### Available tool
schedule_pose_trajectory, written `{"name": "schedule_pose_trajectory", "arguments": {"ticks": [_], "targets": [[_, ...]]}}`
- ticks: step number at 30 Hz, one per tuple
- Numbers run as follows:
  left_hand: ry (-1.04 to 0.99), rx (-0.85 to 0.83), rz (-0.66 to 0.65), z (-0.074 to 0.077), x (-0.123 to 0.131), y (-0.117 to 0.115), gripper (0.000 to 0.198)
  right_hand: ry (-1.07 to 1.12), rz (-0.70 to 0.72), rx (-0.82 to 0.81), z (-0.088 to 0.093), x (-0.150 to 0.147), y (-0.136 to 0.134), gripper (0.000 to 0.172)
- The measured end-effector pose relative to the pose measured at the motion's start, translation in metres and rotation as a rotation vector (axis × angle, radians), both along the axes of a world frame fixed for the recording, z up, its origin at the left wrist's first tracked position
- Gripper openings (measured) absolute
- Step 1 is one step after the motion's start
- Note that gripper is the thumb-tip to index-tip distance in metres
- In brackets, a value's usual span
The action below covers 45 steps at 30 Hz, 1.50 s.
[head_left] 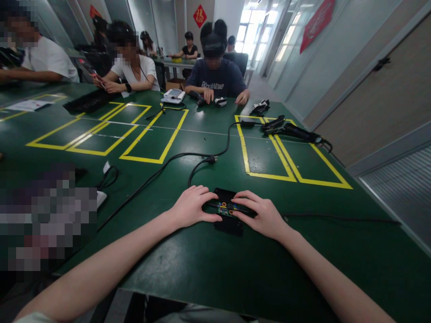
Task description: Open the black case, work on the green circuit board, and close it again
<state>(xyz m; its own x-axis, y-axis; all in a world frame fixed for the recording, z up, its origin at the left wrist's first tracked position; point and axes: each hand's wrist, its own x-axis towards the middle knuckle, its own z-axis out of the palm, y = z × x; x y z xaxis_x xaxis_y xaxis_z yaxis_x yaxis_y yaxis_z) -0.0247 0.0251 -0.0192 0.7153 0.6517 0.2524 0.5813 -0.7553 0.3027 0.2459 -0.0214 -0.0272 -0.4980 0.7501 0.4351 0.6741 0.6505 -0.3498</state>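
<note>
A small circuit board (225, 209) with copper-coloured coils lies in an opened black plastic case (232, 225) on the green table. My left hand (193, 206) is closed at the board's left end, thumb on the near side and fingers on the far side. At the right end, my right hand (264, 213) grips in the same way, its fingertips over the board's edge. Parts of the board and case are hidden under my fingers. A black cord with a plug (212, 159) runs up from beside my left hand, and another black cord (336, 218) extends right from my right hand.
Yellow tape rectangles (161, 160) mark the green table (161, 269). A long black cable (175, 156) crosses it to a black handheld tool (296, 131) at the far right. Across the table, a person in a dark shirt (217, 78) sits near small black-and-white parts (220, 102).
</note>
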Motion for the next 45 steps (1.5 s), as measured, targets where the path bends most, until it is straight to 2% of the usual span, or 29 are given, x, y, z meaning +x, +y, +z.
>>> {"name": "schedule_pose_trajectory", "arguments": {"ticks": [5,9,11,17,19,22,28,35,45], "targets": [[-0.003,-0.022,0.019,-0.001,0.000,-0.004,0.054,-0.006,0.002,-0.013,0.000,0.000,0.000,0.021],[-0.024,-0.047,0.032,-0.001,-0.003,-0.006,0.066,-0.041,-0.043,0.036,0.000,0.001,-0.001,0.028],[-0.045,-0.072,0.034,0.000,-0.005,-0.006,0.066,-0.060,-0.048,0.055,0.003,0.003,-0.001,0.030],[-0.154,-0.065,0.012,0.005,-0.013,-0.008,0.031,-0.108,-0.041,-0.011,0.016,0.018,-0.002,0.027],[-0.164,-0.024,-0.016,0.007,-0.014,-0.009,0.026,-0.124,-0.024,-0.054,0.020,0.023,-0.003,0.023],[-0.199,0.032,-0.090,0.012,-0.016,-0.010,0.025,-0.140,0.027,-0.075,0.026,0.025,-0.006,0.028],[-0.304,0.111,-0.192,0.022,-0.021,-0.014,0.019,-0.067,0.084,0.048,0.034,0.015,-0.020,0.035],[-0.253,0.042,-0.322,0.023,-0.023,-0.020,0.013,-0.083,0.198,-0.048,0.031,0.005,-0.030,0.034],[-0.192,-0.021,-0.239,0.016,-0.021,-0.019,0.016,-0.122,0.114,-0.146,0.027,0.009,-0.024,0.031]]}}
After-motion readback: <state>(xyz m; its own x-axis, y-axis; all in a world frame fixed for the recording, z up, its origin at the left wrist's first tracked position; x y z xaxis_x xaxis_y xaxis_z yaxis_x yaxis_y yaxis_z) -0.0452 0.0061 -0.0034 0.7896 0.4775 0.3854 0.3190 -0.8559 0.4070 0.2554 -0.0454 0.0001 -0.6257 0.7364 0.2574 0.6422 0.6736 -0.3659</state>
